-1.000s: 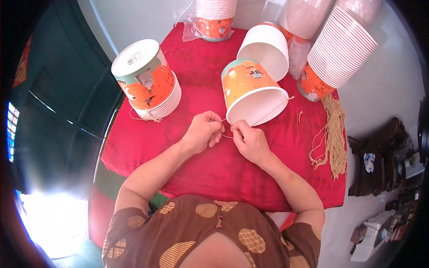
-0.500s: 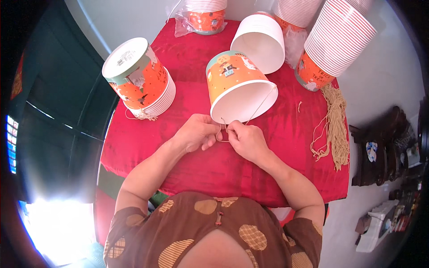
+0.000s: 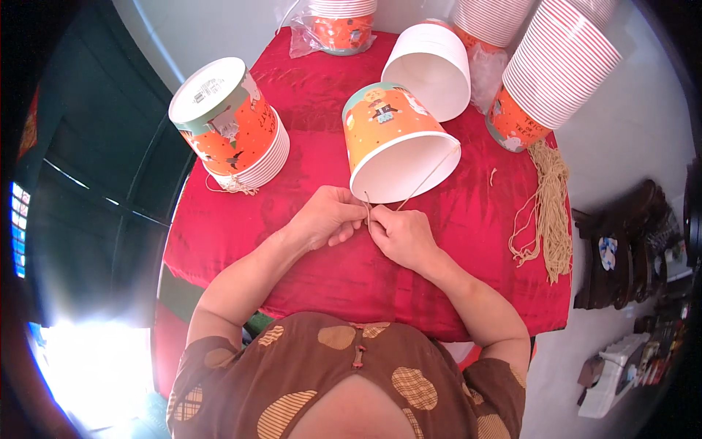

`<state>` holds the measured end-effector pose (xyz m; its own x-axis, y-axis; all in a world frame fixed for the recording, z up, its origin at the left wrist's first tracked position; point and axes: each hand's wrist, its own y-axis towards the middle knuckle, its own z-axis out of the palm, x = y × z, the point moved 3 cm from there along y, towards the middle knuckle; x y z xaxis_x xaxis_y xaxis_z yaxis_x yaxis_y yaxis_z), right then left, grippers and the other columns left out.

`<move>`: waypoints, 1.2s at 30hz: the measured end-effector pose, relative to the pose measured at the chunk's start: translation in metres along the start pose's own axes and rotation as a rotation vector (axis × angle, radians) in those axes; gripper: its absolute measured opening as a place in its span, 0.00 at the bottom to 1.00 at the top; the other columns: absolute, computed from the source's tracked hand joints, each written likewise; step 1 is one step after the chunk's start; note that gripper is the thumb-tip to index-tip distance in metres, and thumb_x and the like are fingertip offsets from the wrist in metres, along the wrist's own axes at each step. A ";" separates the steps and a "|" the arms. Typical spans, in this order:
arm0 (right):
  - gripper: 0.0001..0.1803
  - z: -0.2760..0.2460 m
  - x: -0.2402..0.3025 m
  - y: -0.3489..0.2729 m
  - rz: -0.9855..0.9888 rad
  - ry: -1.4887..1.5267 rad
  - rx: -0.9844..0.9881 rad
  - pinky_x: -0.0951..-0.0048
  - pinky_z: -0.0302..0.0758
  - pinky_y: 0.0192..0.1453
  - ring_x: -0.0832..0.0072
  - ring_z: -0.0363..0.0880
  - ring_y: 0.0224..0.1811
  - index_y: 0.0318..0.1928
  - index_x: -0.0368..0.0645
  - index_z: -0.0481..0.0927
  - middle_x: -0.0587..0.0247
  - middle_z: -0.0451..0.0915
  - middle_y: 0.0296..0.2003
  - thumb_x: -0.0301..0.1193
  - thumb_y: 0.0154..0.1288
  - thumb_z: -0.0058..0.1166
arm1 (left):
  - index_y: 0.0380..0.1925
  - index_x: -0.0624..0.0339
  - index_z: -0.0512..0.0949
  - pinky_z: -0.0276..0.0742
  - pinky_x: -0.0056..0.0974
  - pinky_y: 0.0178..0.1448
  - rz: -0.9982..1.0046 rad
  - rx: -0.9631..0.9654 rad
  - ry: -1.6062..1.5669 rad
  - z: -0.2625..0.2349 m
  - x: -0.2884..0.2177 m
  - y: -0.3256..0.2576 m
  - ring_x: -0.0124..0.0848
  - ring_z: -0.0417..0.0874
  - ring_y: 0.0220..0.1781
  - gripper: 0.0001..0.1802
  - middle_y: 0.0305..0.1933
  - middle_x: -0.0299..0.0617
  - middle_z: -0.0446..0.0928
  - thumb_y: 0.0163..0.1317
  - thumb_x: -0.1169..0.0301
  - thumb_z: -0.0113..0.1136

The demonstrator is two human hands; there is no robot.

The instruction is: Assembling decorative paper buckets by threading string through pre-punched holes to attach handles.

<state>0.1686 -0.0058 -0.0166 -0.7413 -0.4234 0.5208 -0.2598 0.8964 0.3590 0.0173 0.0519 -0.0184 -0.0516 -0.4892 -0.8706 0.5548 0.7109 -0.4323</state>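
An orange printed paper bucket (image 3: 384, 121) lies tipped on the table, its white mouth facing me. From the right side of its rim a beige cord (image 3: 430, 173) runs across the opening down to my fingers. My left hand (image 3: 330, 218) pinches the cord close to the lower left rim. Beside it, fingertips almost touching, my right hand (image 3: 402, 234) is also closed on the cord. A short cord end sticks up between the two hands; whether there is a knot is hidden by the fingers.
A red cloth covers the table (image 3: 307, 285). Upside-down stacked buckets (image 3: 230, 132) stand at left. A plain white bucket (image 3: 431, 73) lies behind the orange one. Tall bucket stacks (image 3: 559, 66) rise at back right, with a hank of beige cord (image 3: 552, 212) below. Another plastic-wrapped stack (image 3: 342, 29) is at the back.
The open loop of cord between my hands has drawn in small, and my fingertips have come closer together. The whole view has shifted slightly.
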 end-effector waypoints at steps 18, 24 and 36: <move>0.05 -0.012 0.009 -0.003 -0.121 0.068 -0.104 0.60 0.74 0.23 0.58 0.79 0.22 0.31 0.39 0.76 0.51 0.80 0.27 0.27 0.58 0.56 | 0.30 0.65 0.74 0.57 0.27 0.10 0.055 -0.061 0.081 -0.003 0.002 -0.008 0.23 0.69 0.11 0.04 0.20 0.41 0.76 0.57 0.77 0.57; 0.05 -0.019 0.015 -0.001 -0.047 0.216 -0.289 0.63 0.78 0.28 0.57 0.80 0.25 0.34 0.36 0.76 0.50 0.79 0.33 0.21 0.56 0.56 | 0.31 0.65 0.77 0.57 0.27 0.11 -0.013 -0.059 0.128 -0.003 0.001 -0.010 0.21 0.68 0.11 0.05 0.21 0.38 0.76 0.59 0.74 0.58; 0.07 0.004 -0.001 -0.005 0.350 0.657 -0.047 0.78 0.73 0.31 0.81 0.76 0.27 0.43 0.32 0.73 0.62 0.79 0.27 0.21 0.66 0.49 | 0.41 0.68 0.74 0.65 0.25 0.12 0.017 0.026 0.115 0.003 0.002 -0.016 0.22 0.72 0.14 0.10 0.25 0.40 0.78 0.60 0.80 0.51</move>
<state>0.1678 -0.0091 -0.0219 -0.2492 -0.1179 0.9613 -0.0390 0.9930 0.1117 0.0109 0.0385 -0.0129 -0.1359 -0.4150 -0.8996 0.5779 0.7043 -0.4122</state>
